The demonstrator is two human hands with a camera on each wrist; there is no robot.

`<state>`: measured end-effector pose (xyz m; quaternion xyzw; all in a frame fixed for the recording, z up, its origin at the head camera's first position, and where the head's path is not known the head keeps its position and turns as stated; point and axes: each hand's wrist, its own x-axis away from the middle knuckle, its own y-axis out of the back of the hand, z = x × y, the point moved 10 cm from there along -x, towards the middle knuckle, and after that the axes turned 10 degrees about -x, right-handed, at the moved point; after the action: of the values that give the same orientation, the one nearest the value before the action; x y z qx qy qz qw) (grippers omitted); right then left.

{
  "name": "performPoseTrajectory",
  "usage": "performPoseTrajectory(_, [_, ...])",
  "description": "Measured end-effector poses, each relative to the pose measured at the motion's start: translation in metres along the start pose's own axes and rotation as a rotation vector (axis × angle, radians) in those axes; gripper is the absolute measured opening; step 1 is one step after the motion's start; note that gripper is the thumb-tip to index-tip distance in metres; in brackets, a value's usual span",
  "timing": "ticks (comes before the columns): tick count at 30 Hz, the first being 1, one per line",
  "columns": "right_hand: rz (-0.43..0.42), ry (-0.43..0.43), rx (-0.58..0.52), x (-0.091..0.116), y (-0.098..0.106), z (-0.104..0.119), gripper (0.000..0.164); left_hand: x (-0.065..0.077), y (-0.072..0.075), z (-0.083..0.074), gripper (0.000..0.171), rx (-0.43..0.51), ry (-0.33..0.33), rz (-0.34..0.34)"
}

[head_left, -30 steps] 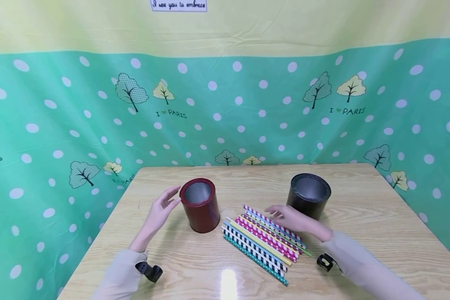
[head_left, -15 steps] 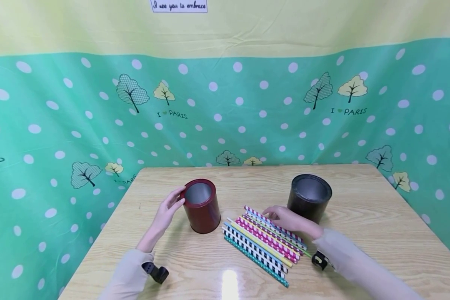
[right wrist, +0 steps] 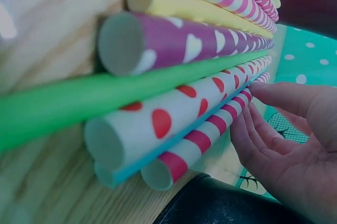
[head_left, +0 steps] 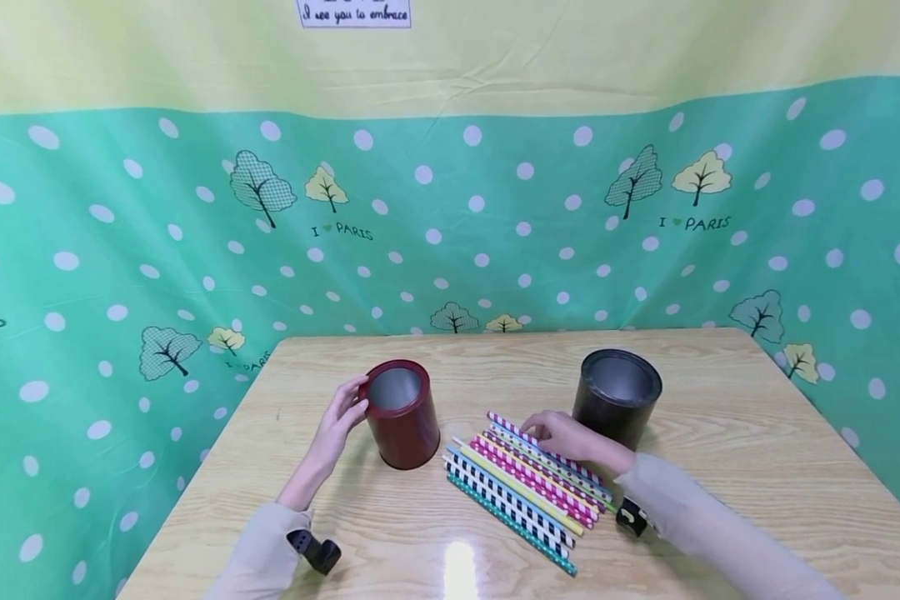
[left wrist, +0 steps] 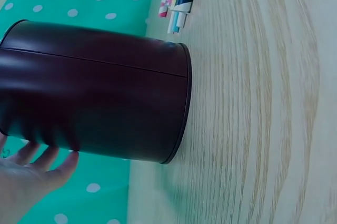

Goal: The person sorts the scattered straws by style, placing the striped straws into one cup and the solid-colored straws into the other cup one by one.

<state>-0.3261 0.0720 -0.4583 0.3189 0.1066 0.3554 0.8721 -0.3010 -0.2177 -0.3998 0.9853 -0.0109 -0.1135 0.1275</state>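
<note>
A dark red can [head_left: 407, 433] stands upright, its mouth facing up. My left hand [head_left: 337, 427] rests its fingertips against the left side of this can near the rim, fingers loosely bent; the left wrist view shows the fingertips [left wrist: 67, 162] at its wall. Paper straws [head_left: 517, 487] in several patterns lie side by side on the table. At the far edge of the row, my right hand [head_left: 566, 437] pinches a pink-and-white striped straw [right wrist: 202, 138] between thumb and fingers. Beside it lie a red-dotted white straw [right wrist: 179, 109] and a plain green straw [right wrist: 105, 88].
Behind the right hand stands a black can [head_left: 617, 408], upright with its mouth up. The wooden table [head_left: 487, 367] ends at a green dotted curtain [head_left: 390, 208]. Each sleeve has a black wrist camera [head_left: 317, 552] strapped on.
My left hand has moved right and come to the red can's rim. My right hand has moved slightly left along the straws, its fingers closing at the outermost striped straw.
</note>
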Motion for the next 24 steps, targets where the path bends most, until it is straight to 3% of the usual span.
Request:
performPoseTrajectory(15, [-0.090, -0.096, 0.068, -0.0056, 0.0011, -0.0079, 0.025, 0.0015, -0.0007, 0.0027, 0.042, 0.050, 0.052, 0.004])
performPoseTrajectory(24, [-0.141, -0.142, 0.022, -0.0037, 0.0090, -0.0055, 0.031, 0.0007, -0.0005, 0.0037, 0.041, 0.047, 0.054, 0.006])
